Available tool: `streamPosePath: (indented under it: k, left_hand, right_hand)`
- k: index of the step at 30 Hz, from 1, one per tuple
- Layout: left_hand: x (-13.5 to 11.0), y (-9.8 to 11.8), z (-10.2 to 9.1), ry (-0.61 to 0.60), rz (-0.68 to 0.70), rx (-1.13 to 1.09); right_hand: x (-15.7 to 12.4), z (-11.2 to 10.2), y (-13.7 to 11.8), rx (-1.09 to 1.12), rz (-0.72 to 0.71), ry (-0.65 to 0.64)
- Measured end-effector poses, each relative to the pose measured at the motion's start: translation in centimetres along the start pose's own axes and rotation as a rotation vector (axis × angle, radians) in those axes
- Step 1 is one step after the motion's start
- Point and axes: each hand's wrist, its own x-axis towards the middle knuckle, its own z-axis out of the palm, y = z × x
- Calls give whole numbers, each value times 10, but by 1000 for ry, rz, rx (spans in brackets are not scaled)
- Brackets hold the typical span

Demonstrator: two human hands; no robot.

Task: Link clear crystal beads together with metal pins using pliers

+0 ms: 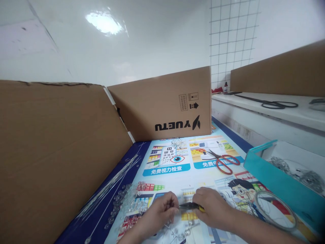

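My right hand is closed round small pliers with a yellow handle, jaws pointing left. My left hand is pinched shut at the jaw tips, on something too small to make out, perhaps thin wire. Both hands rest low over a printed poster covering the table. Clear beads lie heaped just left of my left hand, and a few more beads on wire lie below the hands.
Thin wire rods lie along the left. Red-handled scissors lie further back. A wire coil rests beside a teal box at right. Cardboard walls stand left and behind. Black scissors lie on a white shelf.
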Motion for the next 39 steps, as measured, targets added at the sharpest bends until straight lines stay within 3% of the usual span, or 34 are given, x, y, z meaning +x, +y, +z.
streamPosePath:
  k: [6, 15, 25, 31, 39]
  left_hand:
    - [4, -2, 9, 130, -22, 71]
    - [22, -3, 24, 374, -126, -83]
    - [52, 3, 26, 457, -183, -397]
    - [56, 5, 22, 484, -215, -348]
    - [50, -1, 15, 485, -152, -275]
  right_hand:
    - [2, 3, -3, -22, 71, 25]
    - [12, 1, -9, -29, 255, 67]
    - [31, 1, 5, -34, 333, 114]
    - [37, 3, 6, -21, 365, 133]
    - [30, 8, 8, 15, 311, 151]
